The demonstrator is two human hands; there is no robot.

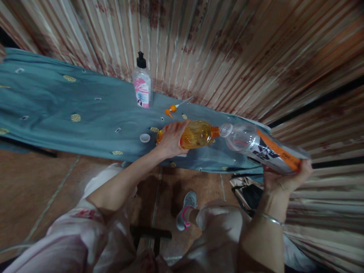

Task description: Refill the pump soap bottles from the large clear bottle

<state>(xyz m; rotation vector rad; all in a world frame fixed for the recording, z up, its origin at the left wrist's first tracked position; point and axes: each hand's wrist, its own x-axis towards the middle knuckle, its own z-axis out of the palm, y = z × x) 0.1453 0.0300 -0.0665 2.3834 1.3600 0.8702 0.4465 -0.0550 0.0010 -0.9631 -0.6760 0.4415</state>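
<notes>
My left hand [173,138] is wrapped round an amber-tinted bottle [199,134], tipped on its side with its orange neck pointing right. In my right hand [287,178] lies a large clear bottle [248,138] with an orange and black label, its base toward my palm. The two necks meet mouth to mouth above the cloth; whether liquid passes between them I cannot tell. Behind the amber bottle an orange pump head [172,109] with a thin tube rests on the cloth. Left of my left hand is a small white cap [145,138].
A clear bottle with a black pump top and pink label [142,89] stands upright at the back of the cloth-covered table [51,102]. A pleated curtain [176,41] hangs right behind it. Below, a dark bag [251,195] sits by the table's right end.
</notes>
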